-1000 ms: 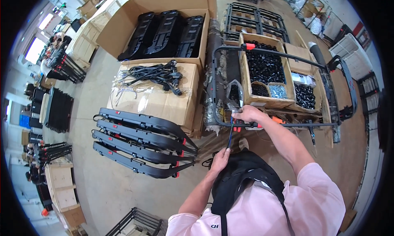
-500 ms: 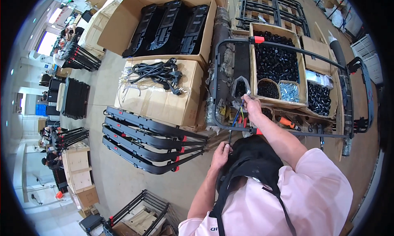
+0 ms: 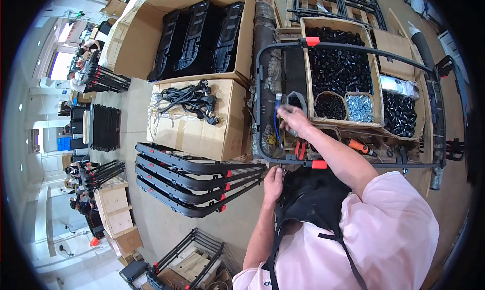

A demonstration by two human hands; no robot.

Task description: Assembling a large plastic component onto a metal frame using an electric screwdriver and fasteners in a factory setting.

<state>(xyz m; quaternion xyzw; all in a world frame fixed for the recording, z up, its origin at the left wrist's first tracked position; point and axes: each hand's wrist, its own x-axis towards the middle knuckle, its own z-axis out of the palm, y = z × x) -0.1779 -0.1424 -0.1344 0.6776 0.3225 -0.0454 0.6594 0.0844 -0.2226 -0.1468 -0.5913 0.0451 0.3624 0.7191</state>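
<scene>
In my left hand point(image 3: 274, 183), closed near the front bar of a black tubular frame point(image 3: 374, 165), is a thin dark cable. Its blue wire point(image 3: 278, 128) runs up from there inside the frame's left end. My right hand point(image 3: 294, 119), slightly blurred, pinches the wires near their upper part. A pale tip shows just above its fingers. Right beside that hand is a clear plastic bag point(image 3: 296, 99) of dark parts. Below it lie red-handled pliers point(image 3: 300, 150). The frame carries red clips point(image 3: 312, 41) at its corners.
A wooden tray point(image 3: 379, 83) holds black plastic parts, small dark screws point(image 3: 329, 108) and silver screws point(image 3: 359, 108). An orange-handled tool point(image 3: 358, 146) lies near the front bar. Left stand a carton point(image 3: 192, 131) with black power cords point(image 3: 189, 100) and stacked black frames point(image 3: 177, 181).
My right hand has moved up and left, drawing the blue wire out straighter. My left hand stays near the front bar. The whole view has shifted slightly.
</scene>
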